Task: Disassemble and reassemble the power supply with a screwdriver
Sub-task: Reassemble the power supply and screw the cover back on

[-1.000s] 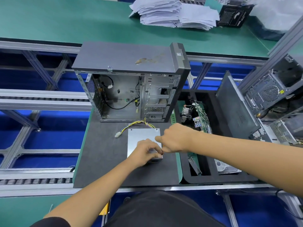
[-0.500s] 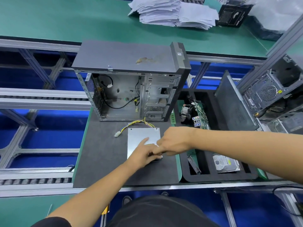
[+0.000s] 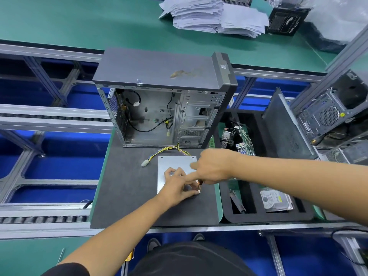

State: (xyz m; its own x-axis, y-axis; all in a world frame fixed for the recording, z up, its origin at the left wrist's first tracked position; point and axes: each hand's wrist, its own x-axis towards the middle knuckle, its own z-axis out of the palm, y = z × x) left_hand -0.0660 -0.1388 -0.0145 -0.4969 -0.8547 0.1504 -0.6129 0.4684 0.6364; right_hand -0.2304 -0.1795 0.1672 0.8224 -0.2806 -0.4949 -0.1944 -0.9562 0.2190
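The silver power supply lies flat on the dark mat, its yellow and black cables trailing toward the open PC case. My left hand rests on the unit's near right corner, fingers curled around that corner. My right hand reaches in from the right, index finger stretched toward the left hand. It holds a small screwdriver, of which only an orange and black bit shows between the hands. The corner itself is hidden by my fingers.
A black foam tray on the right holds a hard drive and a motherboard. A grey side panel leans behind it. Other cases stand far right. Paper stacks lie on the far green bench.
My left hand has drawn its stretched finger back and curled at the near right corner. My right hand stays nearly in place, its index finger now extended.
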